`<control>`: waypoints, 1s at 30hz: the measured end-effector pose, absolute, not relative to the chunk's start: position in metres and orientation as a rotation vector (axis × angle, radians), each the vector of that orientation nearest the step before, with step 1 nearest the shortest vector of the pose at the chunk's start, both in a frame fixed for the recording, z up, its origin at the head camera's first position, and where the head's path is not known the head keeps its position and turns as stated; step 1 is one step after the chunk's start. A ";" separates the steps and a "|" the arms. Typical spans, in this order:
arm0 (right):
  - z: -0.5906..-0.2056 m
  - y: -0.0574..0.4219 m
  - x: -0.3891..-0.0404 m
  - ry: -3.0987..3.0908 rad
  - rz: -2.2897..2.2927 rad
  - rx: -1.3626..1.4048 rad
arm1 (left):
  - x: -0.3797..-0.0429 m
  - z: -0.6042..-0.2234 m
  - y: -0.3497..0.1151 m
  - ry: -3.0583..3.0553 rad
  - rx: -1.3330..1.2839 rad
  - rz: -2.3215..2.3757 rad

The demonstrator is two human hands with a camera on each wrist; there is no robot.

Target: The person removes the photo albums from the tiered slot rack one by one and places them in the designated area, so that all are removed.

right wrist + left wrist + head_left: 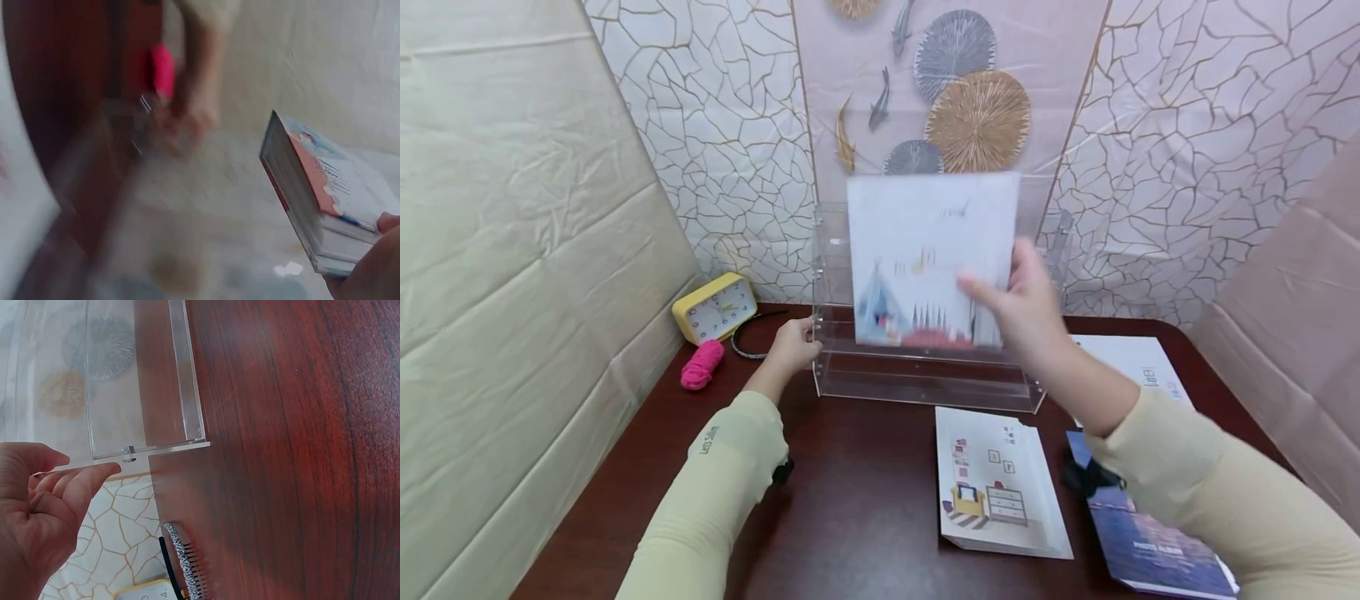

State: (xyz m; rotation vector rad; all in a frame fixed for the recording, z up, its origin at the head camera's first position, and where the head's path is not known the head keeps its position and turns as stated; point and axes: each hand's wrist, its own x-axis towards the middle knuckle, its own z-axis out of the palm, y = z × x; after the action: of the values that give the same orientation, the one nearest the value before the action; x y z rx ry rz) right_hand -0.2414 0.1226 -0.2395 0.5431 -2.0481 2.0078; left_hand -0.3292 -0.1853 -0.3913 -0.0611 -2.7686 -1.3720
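Note:
My right hand (1026,304) grips a thick white book (925,242) by its edge, thumb across the cover. Its cover, slightly blurred, carries a drawing of a blue tent; the right wrist view shows the page block of the book (312,200) and part of my right hand (375,262). Behind it stands a clear acrylic shelf rack (925,387), partly hidden. At the rack's left side, my left hand (793,346) pinches the edge of the side panel. In the left wrist view the left hand (50,500) has thumb and fingers on either side of that panel.
A white illustrated book (1000,492) lies in front of the rack. Right of it are a blue photo album (1157,542) and another white book (1138,358). A yellow alarm clock (715,308), pink yarn (702,365) and a dark headband (737,343) sit at the left.

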 end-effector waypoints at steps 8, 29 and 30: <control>-0.323 0.103 -0.209 -2.381 2.314 0.133 | -0.332 -0.392 -0.186 -2.775 -0.045 -1.391; -0.418 0.049 -0.187 -2.755 2.202 -0.113 | -0.327 -0.391 -0.186 -2.760 0.019 -1.563; -0.420 0.048 -0.186 -2.767 2.176 -0.131 | -0.326 -0.390 -0.186 -2.761 0.021 -1.563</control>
State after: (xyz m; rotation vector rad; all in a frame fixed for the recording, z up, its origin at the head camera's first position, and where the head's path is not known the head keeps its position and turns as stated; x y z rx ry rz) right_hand -0.1857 0.0477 -0.4198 -0.1309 -2.7671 2.1758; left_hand -0.3262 -0.1861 -0.3905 0.0206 -2.7609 -1.5635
